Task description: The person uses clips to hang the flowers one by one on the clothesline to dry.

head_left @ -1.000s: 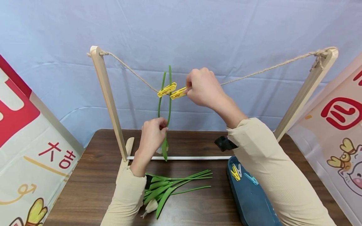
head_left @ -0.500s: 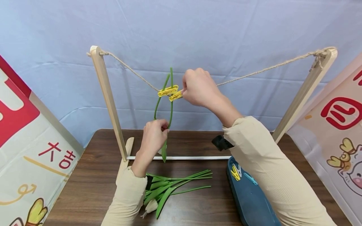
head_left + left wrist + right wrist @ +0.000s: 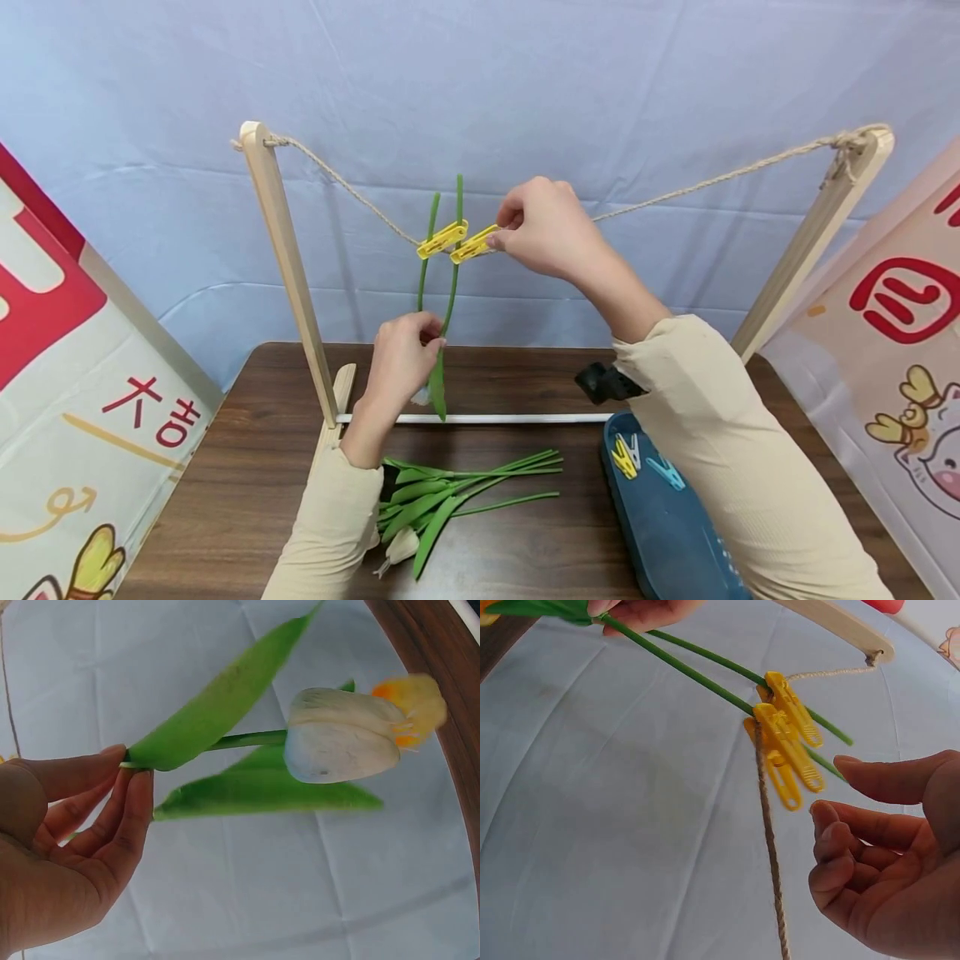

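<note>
My left hand pinches a white artificial tulip where its leaf meets the stem, and the flower head hangs downward. Behind it in the left wrist view a yellow tulip shows blurred. Both green stems rise to the twine, where two yellow clothespins sit side by side, one at each stem. Beside the nearer clothespin, my right hand has thumb and fingers parted, with a gap between them and the clothespin's handles in the right wrist view. Nothing is in that hand.
Wooden posts carry the sagging twine, joined low down by a white rod. More tulips lie on the brown table. At right a blue tray holds yellow, white and light-blue clothespins.
My right hand first gripped the nearer yellow clothespin and dipped with it; now its fingers have parted and it has shifted slightly right. The left hand keeps its pinch on the tulip.
</note>
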Demonstrator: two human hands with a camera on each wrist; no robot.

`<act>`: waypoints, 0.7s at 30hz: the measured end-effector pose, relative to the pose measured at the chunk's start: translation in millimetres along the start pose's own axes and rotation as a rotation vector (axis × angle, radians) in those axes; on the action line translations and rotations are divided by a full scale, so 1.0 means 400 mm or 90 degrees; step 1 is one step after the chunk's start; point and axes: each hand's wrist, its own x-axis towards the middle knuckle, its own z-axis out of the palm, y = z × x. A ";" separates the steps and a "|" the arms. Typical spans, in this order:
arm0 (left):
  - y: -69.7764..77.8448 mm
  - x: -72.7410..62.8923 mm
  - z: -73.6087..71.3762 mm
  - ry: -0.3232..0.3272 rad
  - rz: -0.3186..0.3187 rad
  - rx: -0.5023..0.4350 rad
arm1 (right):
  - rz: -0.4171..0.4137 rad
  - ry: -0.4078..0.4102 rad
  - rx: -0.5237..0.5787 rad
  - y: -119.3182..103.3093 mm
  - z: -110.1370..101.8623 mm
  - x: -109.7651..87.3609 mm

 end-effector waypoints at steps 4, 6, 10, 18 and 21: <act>-0.012 0.003 0.001 0.004 0.002 -0.011 | 0.018 -0.003 0.018 0.019 0.001 -0.009; -0.019 0.005 0.002 0.003 0.004 -0.014 | 0.020 -0.011 0.025 0.031 0.002 -0.017; -0.025 0.004 0.003 0.002 -0.001 -0.014 | 0.024 -0.049 0.038 0.059 0.003 -0.040; -0.025 0.001 -0.004 0.003 -0.006 -0.003 | 0.027 -0.133 0.043 0.149 0.016 -0.087; -0.028 0.000 -0.007 -0.001 -0.010 -0.003 | 0.023 -0.165 0.050 0.203 0.029 -0.106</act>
